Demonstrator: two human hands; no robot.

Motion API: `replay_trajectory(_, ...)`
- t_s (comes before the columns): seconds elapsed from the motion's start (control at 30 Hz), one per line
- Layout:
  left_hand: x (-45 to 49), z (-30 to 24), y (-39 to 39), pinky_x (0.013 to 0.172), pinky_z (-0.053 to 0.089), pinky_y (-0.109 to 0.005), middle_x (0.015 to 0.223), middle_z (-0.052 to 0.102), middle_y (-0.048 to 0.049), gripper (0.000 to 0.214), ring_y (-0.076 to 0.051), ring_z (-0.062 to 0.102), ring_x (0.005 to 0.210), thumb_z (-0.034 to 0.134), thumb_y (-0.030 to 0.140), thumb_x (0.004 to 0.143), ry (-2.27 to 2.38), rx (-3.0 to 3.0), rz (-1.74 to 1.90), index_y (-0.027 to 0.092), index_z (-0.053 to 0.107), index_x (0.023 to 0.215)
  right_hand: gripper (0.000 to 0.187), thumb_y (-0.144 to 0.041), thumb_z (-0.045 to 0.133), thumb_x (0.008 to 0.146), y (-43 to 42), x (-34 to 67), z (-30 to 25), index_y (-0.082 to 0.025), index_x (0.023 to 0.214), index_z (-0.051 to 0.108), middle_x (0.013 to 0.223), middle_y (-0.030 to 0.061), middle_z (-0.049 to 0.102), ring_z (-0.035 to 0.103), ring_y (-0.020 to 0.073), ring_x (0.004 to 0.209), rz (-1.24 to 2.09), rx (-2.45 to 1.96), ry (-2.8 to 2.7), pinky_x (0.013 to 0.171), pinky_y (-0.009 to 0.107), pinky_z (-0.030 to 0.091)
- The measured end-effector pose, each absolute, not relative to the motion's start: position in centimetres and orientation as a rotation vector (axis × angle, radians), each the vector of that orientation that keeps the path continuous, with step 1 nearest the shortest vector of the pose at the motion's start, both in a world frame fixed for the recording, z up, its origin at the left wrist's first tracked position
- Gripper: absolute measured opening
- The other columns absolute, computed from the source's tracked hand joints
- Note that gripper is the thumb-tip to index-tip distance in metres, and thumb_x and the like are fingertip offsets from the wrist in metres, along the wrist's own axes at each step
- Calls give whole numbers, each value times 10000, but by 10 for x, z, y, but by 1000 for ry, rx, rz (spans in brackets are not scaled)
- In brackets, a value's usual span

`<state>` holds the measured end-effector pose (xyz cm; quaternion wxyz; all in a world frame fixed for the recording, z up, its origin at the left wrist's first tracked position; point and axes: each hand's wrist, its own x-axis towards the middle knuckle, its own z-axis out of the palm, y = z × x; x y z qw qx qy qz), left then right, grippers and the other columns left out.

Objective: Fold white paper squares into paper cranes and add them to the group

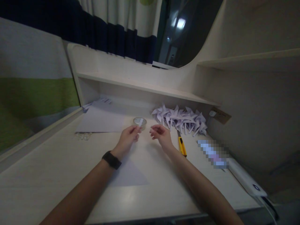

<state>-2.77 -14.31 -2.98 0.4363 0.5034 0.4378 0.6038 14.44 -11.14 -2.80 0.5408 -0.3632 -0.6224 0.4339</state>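
Observation:
My left hand [129, 137], with a dark watch on its wrist, is closed around a thin white paper stick [140, 122]. The stick's upper end pokes out above the fingers, in front of a clear roll of tape [135, 121]. A little to the right, my right hand [161, 135] has its thumb and fingers drawn together in a pinch; whatever lies between the tips is too small to make out. The hands are apart, over the desk. Under my left forearm lies a sheet of white paper [131, 175], partly hidden by the arm.
Several white paper pinwheels [180, 118] are heaped at the back right. A yellow box cutter [181, 145] lies beside my right forearm, and a phone with a blurred screen [212, 153] and a white power strip [246, 178] farther right. Paper sheets [103, 117] lie back left.

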Motion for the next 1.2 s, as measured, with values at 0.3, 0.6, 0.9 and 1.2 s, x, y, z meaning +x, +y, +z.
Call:
replay_trajectory(0.3, -12, -35, -156, 690, 441, -241, 842, 614, -34, 287, -130, 566, 767, 659, 423, 791, 816, 1137, 1367, 146, 624, 860, 391, -360, 818, 587, -160, 130, -51, -216, 843, 560, 798, 19, 688, 660, 175, 763, 1345, -780, -1179, 735, 323, 533)
replay_trajectory(0.6, -4, -35, -163, 571, 422, -207, 766, 608, -10, 312, -130, 582, 698, 679, 445, 766, 997, 1217, 1429, 151, 584, 813, 355, -228, 772, 630, -169, 126, -53, -224, 891, 532, 758, -21, 647, 646, 142, 706, 1040, -841, -1269, 668, 264, 531)
replay_trajectory(0.9, -2, -31, -164, 543, 452, -221, 790, 671, -63, 304, -153, 630, 679, 628, 419, 794, 1135, 1329, 1429, 121, 601, 848, 301, -226, 713, 698, -166, 129, -57, -220, 906, 496, 723, -33, 656, 661, 140, 592, 1029, -852, -1216, 571, 254, 529)
replay_trajectory(1.2, -5, -34, -163, 650, 538, -258, 789, 685, -69, 292, -164, 657, 712, 739, 363, 706, 1058, 1227, 1384, 112, 621, 798, 279, -228, 695, 721, -156, 145, -61, -216, 939, 520, 784, 6, 672, 665, 176, 717, 817, -916, -1448, 681, 305, 537)
